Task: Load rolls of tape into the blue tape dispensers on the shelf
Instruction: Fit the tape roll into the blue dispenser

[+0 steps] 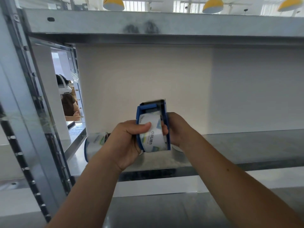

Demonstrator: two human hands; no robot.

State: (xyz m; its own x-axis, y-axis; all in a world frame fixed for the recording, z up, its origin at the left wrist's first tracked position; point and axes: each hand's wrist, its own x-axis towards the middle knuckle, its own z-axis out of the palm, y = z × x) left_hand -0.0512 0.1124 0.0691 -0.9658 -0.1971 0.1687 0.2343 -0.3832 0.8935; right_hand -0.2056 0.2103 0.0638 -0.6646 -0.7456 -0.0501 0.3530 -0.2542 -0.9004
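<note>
A blue tape dispenser (pixel 153 125) is held in both hands above the near part of the metal shelf (pixel 246 145).

Open shelf surface is seen to the right; the upright post (pixel 32 112) closes the left side and the upper shelf (pixel 164 25) lies well overhead. The dispenser's long axis runs near to far, cutter end pointing away and upward. A tape roll (pixel 152 139) sits inside it, pressed by the left hand (pixel 126 142) thumb; the right hand (pixel 177 129) fingers are wrapped around the dispenser's right side. A second loaded dispenser (pixel 94 145) rests at far left.

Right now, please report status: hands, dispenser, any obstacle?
Left hand and right hand both grip blue dispenser, tape roll seated inside. Second dispenser lies on shelf, left. No obstacle.
</note>
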